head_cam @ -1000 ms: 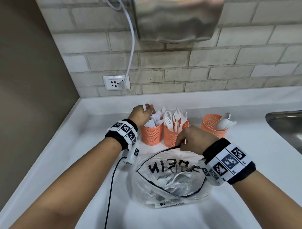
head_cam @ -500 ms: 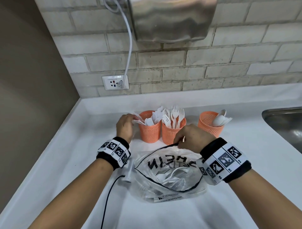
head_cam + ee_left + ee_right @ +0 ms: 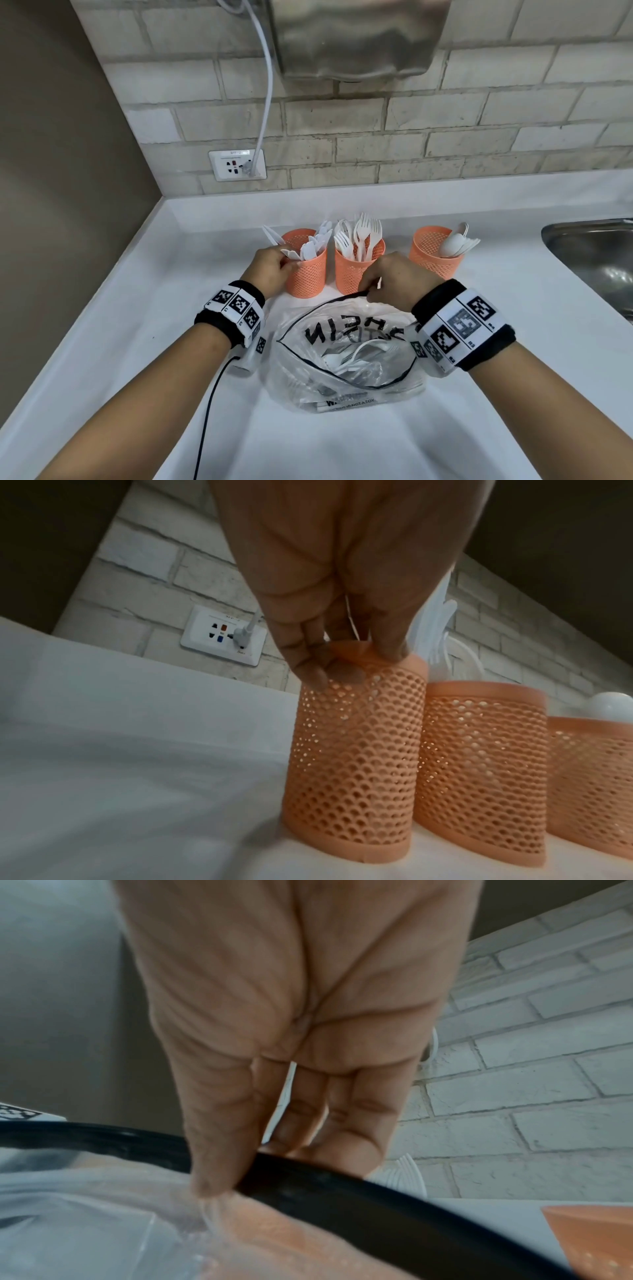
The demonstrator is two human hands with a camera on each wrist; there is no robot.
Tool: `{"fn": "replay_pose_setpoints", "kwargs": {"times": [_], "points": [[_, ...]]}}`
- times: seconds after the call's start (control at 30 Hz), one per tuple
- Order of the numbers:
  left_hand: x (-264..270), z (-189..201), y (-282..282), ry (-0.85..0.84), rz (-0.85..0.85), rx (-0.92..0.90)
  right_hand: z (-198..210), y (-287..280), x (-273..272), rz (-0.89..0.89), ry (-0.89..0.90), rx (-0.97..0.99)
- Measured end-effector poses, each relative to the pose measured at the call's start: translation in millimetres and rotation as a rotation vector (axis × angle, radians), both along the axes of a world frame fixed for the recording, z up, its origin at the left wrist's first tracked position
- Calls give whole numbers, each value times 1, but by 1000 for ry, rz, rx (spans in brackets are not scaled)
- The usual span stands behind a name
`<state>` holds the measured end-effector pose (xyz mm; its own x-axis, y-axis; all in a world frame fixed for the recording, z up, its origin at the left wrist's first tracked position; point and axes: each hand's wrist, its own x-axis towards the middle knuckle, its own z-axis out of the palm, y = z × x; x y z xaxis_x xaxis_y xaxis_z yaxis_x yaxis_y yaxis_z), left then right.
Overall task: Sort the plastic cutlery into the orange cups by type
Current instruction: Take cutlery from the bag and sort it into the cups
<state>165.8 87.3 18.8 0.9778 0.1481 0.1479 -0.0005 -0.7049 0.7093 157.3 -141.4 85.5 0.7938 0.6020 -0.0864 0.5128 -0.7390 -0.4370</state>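
1. Since the earlier frame the left hand (image 3: 274,270) has dropped from above the left orange cup (image 3: 306,270) to its near-left rim, fingers curled, pinching white knives (image 3: 274,236).
2. Right hand (image 3: 394,279) pinches the clear bag's (image 3: 342,359) black rim, just in front of the middle cup (image 3: 356,270).
3. Cups: orange mesh, upright row; knives left, forks (image 3: 363,233) middle, spoons (image 3: 455,241) in the right cup (image 3: 431,255).
4. Unsorted white cutlery lies in the bag.

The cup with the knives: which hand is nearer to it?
Left. The left hand touches the knife cup at its rim; the right hand pinches the plastic bag's black rim, nearer the fork cup.
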Motion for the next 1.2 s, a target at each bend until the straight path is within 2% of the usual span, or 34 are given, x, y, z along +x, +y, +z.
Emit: {"fn": "replay_pose_setpoints", "kwargs": {"times": [0.17,0.33,0.47,0.53,0.63,0.67,0.73,0.83,0.9,1.0,1.1,1.2], "points": [[-20,-1,3,-26,23,20,1,0,-3,-4,-8,-19],[-39,11,-1,-4,141,-46,6,-6,-10,-32,-24,-19],[-61,34,-9,-127,295,86,12,-21,-13,-89,-38,11],[-79,49,-24,-260,254,106,15,-31,-17,-107,-39,35],[-104,63,-60,-348,19,16,17,-46,-21,-147,-56,77],[-110,63,-72,-313,-68,2,17,-51,-22,-165,-58,92],[-116,53,-91,-111,-198,18,14,-59,-26,-198,-40,97],[-112,29,-100,288,-348,228,5,-63,-35,-174,-12,28],[-109,16,-98,455,-376,360,-1,-60,-43,-83,23,19],[-105,-2,-93,516,-311,428,-12,-54,-50,-4,47,-13],[-105,-15,-90,493,-272,443,-25,-49,-52,-37,50,-164],[-106,-20,-89,442,-275,437,-34,-44,-55,-66,39,-213]]}}
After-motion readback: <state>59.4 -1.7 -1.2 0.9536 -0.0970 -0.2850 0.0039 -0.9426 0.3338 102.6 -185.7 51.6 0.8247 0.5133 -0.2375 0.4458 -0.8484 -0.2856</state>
